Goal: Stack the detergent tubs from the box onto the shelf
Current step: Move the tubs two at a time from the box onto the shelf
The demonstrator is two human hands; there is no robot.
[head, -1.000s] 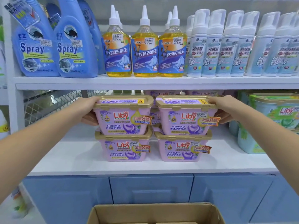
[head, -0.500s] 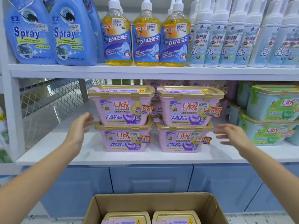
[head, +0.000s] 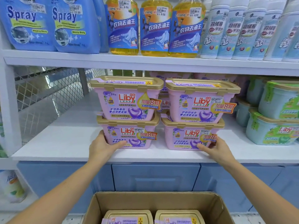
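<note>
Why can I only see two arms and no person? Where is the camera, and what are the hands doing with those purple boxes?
The camera is worn on the person's head and looks forward and down. That is why you see only their arms reaching out, as if they were your own.

The purple boxes are detergent tubs with gold lids. Four stand at the front of the white shelf, in two stacks of two. The left hand touches a bottom corner of the lower left tub. The right hand touches the front of the lower right tub. Neither hand is lifting anything.

Below is a cardboard box with two more tubs inside. Green tubs stand to the right, and bottles fill the shelf above.
</note>
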